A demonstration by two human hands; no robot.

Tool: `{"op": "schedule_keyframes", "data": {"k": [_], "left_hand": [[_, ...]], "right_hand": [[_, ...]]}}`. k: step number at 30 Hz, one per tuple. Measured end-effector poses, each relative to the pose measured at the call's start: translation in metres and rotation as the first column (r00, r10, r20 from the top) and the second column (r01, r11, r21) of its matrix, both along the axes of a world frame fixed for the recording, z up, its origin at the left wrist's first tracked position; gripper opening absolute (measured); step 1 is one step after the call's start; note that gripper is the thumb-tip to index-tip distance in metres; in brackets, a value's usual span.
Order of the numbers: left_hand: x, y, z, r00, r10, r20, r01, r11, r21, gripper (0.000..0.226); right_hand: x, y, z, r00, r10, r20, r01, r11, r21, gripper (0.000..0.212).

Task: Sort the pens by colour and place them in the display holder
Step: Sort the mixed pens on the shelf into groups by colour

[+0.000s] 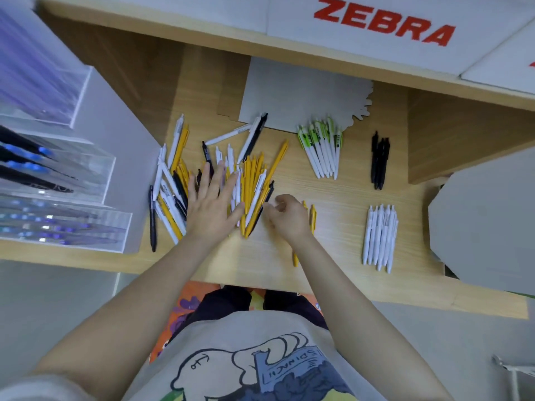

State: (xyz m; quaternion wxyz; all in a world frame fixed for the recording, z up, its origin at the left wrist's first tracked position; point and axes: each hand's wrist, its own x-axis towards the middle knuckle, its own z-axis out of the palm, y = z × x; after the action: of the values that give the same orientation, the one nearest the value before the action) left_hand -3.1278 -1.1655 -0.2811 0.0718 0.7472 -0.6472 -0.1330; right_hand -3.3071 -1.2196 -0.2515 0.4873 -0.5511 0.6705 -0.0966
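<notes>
Bare desk (260, 256) lies at 6 o'clock of the pile (220, 180). Left hand (212, 202) presses flat on it; right hand (285, 217), fingers curled, grasp unclear, at 3 o'clock.

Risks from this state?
1. Left hand lies flat on the mixed pile; sweeping could roll pens off the desk edge, where a black pen already lies close.
2. Right hand works beside the yellow pens; a nudge could scatter them toward the white group.
</notes>
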Motion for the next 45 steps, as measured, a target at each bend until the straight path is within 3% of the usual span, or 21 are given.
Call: {"op": "schedule_keyframes", "data": {"k": [8,12,19,24,28,31,33,34,36,37,38,41,43,45], "left_hand": [[0.031,0.011,-0.022,0.999,-0.002,0.032,-0.002,0.994,0.108,0.076],[0.032,0.013,-0.024,1.0,-0.016,0.022,0.014,0.997,0.072,0.076],[0.034,0.014,-0.024,0.999,-0.033,0.003,0.033,0.997,0.064,0.074],[0.037,0.014,-0.02,0.999,-0.041,-0.024,0.043,0.994,0.1,0.072],[0.038,0.012,-0.012,0.995,-0.018,-0.093,0.03,0.991,0.127,0.074],[0.033,0.009,0.009,0.979,-0.016,-0.205,0.026,0.999,0.044,0.077],[0.023,0.005,0.033,0.902,0.019,-0.43,-0.01,1.0,0.024,0.074],[0.018,0.003,0.046,0.811,0.083,-0.579,-0.029,0.994,0.102,0.07],[0.005,-0.002,0.072,0.53,0.282,-0.799,0.05,0.931,0.362,0.068],[0.0,-0.003,0.081,0.412,0.375,-0.831,0.132,0.877,0.462,0.07],[-0.004,-0.004,0.086,0.35,0.421,-0.837,0.206,0.837,0.508,0.071],[-0.009,-0.005,0.091,0.308,0.415,-0.856,0.282,0.82,0.499,0.046],[-0.012,-0.004,0.097,0.285,0.399,-0.871,0.295,0.828,0.476,0.019],[-0.014,-0.002,0.102,0.288,0.381,-0.879,0.325,0.824,0.464,0.006]], "right_hand": [[0.045,-0.018,-0.005,0.997,-0.04,-0.06,0.042,0.998,0.035,0.062],[0.055,-0.021,-0.008,0.993,0.007,-0.115,0.002,0.997,0.084,0.039],[0.059,-0.022,-0.006,1.0,0.017,-0.006,-0.017,0.994,0.105,0.035],[0.046,-0.022,0.0,0.992,0.035,0.122,-0.056,0.983,0.172,0.006],[0.032,-0.017,0.011,0.98,0.052,0.192,-0.085,0.982,0.167,0.018],[0.019,-0.014,0.027,0.958,0.017,0.286,-0.061,0.987,0.145,0.013],[0.013,-0.012,0.041,0.93,-0.019,0.366,-0.038,0.988,0.148,0.006],[0.011,-0.012,0.048,0.91,-0.043,0.413,-0.025,0.987,0.158,0.005],[0.009,-0.011,0.061,0.864,-0.088,0.495,-0.014,0.98,0.197,0.007],[0.009,-0.011,0.067,0.845,-0.101,0.526,-0.02,0.975,0.22,0.013],[0.01,-0.01,0.072,0.831,-0.1,0.547,-0.042,0.97,0.241,0.02],[0.011,-0.006,0.085,0.875,-0.017,0.484,-0.106,0.969,0.225,0.036],[0.011,-0.002,0.093,0.924,0.046,0.38,-0.114,0.981,0.157,0.035],[0.009,0.0,0.099,0.939,0.073,0.335,-0.117,0.987,0.111,0.026]]}}
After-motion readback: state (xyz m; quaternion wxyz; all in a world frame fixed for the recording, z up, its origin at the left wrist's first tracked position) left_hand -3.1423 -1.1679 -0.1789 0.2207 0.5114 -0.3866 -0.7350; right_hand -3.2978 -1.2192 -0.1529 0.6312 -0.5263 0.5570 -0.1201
